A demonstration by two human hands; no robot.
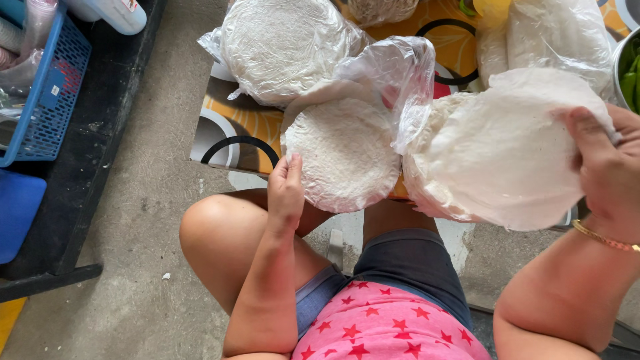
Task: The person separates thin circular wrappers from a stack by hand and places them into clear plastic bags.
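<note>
My left hand rests its fingers on the near left edge of a stack of round white wrappers that sits in an opened clear plastic bag on the low table. My right hand grips the right edge of a second, loose bunch of round white wrappers, held up and tilted over the table's near edge. The two stacks lie side by side, almost touching.
A sealed bag of wrappers lies farther back on the orange patterned table. More bagged white goods and a metal bowl of green vegetables are at the right. A blue basket stands left on a black shelf.
</note>
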